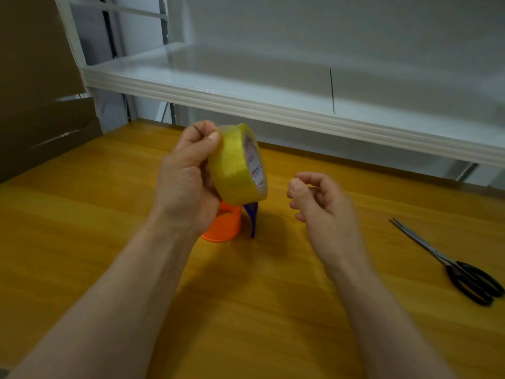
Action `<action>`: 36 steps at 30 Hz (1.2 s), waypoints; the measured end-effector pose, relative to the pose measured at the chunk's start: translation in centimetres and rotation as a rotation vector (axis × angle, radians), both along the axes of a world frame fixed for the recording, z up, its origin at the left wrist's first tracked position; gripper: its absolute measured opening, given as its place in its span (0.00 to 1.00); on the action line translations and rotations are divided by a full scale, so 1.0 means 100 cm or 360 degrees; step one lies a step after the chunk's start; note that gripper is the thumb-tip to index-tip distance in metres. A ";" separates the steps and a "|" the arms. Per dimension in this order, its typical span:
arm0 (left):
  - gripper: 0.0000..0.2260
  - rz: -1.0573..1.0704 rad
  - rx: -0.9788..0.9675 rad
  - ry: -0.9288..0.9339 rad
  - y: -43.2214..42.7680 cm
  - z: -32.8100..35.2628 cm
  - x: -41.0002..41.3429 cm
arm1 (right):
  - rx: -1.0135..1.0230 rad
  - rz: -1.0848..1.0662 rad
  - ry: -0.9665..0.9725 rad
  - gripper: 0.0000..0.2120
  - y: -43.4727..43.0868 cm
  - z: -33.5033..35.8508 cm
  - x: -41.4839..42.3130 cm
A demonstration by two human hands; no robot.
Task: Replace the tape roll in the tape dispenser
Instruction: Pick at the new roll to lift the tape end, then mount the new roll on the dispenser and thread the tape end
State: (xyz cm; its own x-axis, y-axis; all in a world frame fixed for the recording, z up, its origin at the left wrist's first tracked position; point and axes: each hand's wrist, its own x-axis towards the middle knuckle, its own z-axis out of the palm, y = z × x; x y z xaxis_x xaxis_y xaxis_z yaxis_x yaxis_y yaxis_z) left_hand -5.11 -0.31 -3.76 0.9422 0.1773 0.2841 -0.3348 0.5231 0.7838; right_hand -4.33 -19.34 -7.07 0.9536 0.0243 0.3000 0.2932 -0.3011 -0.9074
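Note:
My left hand (185, 176) grips a yellowish clear tape roll (235, 162) and holds it upright above the table, its printed core facing right. Right under the roll, the tape dispenser (226, 222) stands on the wooden table (109, 214); I see its orange drum and a blue blade part, and my left hand and the roll hide the rest. My right hand (319, 203) hovers to the right of the roll with its fingers loosely curled and nothing in it that I can see.
Black-handled scissors (451, 261) lie on the table at the right. A white shelf (273, 86) overhangs the table's far edge. Brown cardboard (41, 105) stands at the far left.

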 end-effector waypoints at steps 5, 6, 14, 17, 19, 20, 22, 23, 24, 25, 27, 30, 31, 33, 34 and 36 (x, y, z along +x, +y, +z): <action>0.01 -0.0014 -0.0175 -0.0125 0.007 0.000 0.001 | -0.0100 0.0055 0.0375 0.24 0.024 0.008 0.018; 0.01 0.0008 -0.0173 -0.0123 0.010 0.000 0.002 | -0.0147 0.0065 0.0426 0.25 0.028 0.009 0.021; 0.05 0.0230 -0.0274 -0.0094 0.022 0.000 0.007 | -0.0415 0.0137 0.0623 0.27 0.056 0.010 0.037; 0.06 0.0281 -0.0284 -0.0113 0.020 0.001 0.006 | -0.0570 0.0163 0.0670 0.26 0.062 0.011 0.040; 0.07 0.0290 -0.0300 -0.0120 0.018 0.001 0.006 | -0.0604 0.0157 0.0690 0.18 0.061 0.011 0.043; 0.07 0.0288 -0.0307 -0.0121 0.018 0.001 0.006 | -0.0613 0.0135 0.0684 0.17 0.060 0.012 0.044; 0.06 0.0295 -0.0306 -0.0115 0.017 0.000 0.006 | -0.0636 0.0049 0.0647 0.17 0.057 0.010 0.042; 0.06 0.0304 -0.0309 -0.0109 0.017 0.000 0.006 | -0.0630 0.0007 0.0628 0.17 0.056 0.009 0.042; 0.06 0.0315 -0.0317 -0.0104 0.017 0.000 0.006 | -0.0610 -0.0030 0.0611 0.17 0.054 0.007 0.042; 0.07 0.0323 -0.0324 -0.0100 0.016 0.000 0.005 | -0.0594 -0.0058 0.0605 0.18 0.052 0.006 0.041; 0.07 0.0328 -0.0330 -0.0101 0.015 0.001 0.004 | -0.0576 -0.0099 0.0596 0.18 0.046 0.003 0.039; 0.07 0.0341 -0.0319 -0.0093 0.015 0.002 0.004 | -0.0526 -0.0181 0.0551 0.15 0.034 0.002 0.035; 0.07 0.0358 -0.0318 -0.0084 0.016 0.002 0.003 | -0.0457 -0.0195 0.0552 0.13 0.029 0.003 0.033; 0.08 0.0403 -0.0301 -0.0049 0.015 0.003 0.003 | -0.0229 -0.0179 0.0599 0.11 0.020 0.006 0.028; 0.09 0.0425 -0.0268 -0.0030 0.013 0.003 0.002 | -0.0120 -0.0152 0.0630 0.10 0.017 0.008 0.025; 0.09 0.0457 -0.0148 -0.0008 0.007 0.004 0.001 | 0.0005 -0.0099 0.0677 0.08 0.011 0.009 0.018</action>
State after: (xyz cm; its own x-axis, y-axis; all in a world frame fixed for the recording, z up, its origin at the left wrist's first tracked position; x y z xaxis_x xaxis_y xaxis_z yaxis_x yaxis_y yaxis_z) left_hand -4.99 0.44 -3.40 0.8483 0.4621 0.2585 -0.4832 0.4760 0.7348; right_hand -2.53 -18.28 -6.15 0.9920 -0.0375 -0.1204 -0.1260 -0.3034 -0.9445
